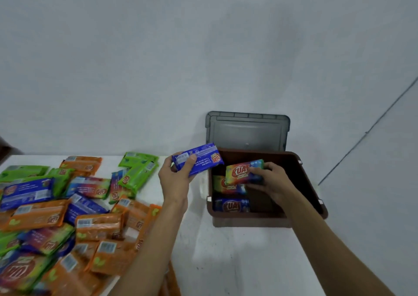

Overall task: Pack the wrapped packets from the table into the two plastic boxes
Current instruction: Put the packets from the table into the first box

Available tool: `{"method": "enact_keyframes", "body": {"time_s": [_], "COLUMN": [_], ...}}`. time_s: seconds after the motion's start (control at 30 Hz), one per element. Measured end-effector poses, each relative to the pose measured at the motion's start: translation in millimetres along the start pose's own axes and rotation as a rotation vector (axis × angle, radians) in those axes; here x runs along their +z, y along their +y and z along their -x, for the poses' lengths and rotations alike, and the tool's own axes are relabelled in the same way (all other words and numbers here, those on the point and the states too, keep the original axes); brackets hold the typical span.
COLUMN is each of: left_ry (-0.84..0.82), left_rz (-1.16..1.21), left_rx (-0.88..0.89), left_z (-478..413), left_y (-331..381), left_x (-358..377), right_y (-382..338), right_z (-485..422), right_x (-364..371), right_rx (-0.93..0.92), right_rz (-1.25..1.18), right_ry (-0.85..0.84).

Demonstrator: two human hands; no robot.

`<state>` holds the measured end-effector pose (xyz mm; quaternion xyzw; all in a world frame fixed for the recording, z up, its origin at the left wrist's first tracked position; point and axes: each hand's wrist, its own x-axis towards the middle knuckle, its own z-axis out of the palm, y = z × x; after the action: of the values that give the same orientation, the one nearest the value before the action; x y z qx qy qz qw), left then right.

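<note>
A brown plastic box [303, 182] stands on the white table [226, 250] at the right. Inside it my right hand [273, 182] grips a rainbow-coloured packet [239, 171], held above two packets lying in the box: another rainbow one [220, 186] and a blue one [231, 205]. Just left of the box's rim my left hand [175, 180] holds a blue packet [203, 159] in the air, its printed back facing me. A heap of orange, green, blue and rainbow packets [67, 216] covers the table's left side.
A grey lid [247, 130] leans upright against the pale wall behind the brown box. Bare white tabletop shows between the heap and the box. The table's left edge meets a dark corner at far left. Only one box is in view.
</note>
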<state>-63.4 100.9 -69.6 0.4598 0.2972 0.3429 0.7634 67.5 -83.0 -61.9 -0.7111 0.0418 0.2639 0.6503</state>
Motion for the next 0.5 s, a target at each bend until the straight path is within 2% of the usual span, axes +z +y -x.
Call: {"method": "enact_keyframes", "body": {"time_s": [0.13, 0.23, 0.33, 0.5], "left_ry": [0.002, 0.038, 0.069, 0.076], "left_rz": [-0.084, -0.163, -0.214, -0.270], "left_rx": [-0.017, -0.012, 0.006, 0.040], "left_z": [8.3, 14.3, 16.8, 15.9], "left_y": [-20.3, -30.1, -34.5, -35.1], "left_x": [22.6, 29.2, 30.0, 31.5], "right_y": [7.3, 10.4, 15.9, 20.4], "right_z": [-25.9, -42.6, -57.6, -68.4], "right_x": [2.1, 9.0, 13.7, 12.1], "right_rx": [0.151, 0.204, 0.140, 0.047], "right_rz": [0.196, 0.239, 0.334, 0.708], "right_ry": [-0.008, -0.040, -0.036, -0.007]}}
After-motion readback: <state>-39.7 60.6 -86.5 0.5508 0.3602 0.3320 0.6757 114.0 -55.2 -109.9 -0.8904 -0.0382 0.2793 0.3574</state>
